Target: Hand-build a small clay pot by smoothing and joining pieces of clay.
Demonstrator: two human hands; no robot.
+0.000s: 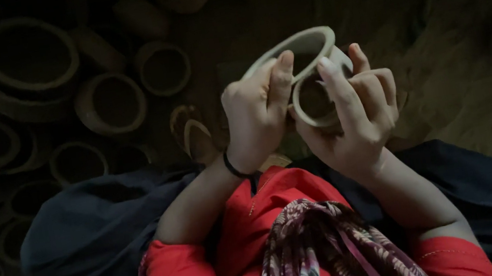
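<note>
My left hand (256, 116) grips a pale unfired clay cup (304, 47) by its rim, thumb over the edge. My right hand (358, 109) holds a second, smaller clay cup (313, 101), tilted with its mouth toward me and pressed against the first one. Both cups are raised above my lap, close together and touching. A thin black band circles my left wrist. My red sleeves and a patterned scarf fill the lower part of the view.
Several round clay pots (29, 58) and rings (114, 103) stand packed on the dark floor at left and along the top. A sandal (192, 133) lies below the cups. Bare earthen ground (480, 65) lies to the right. My dark trousers (95, 230) spread on both sides.
</note>
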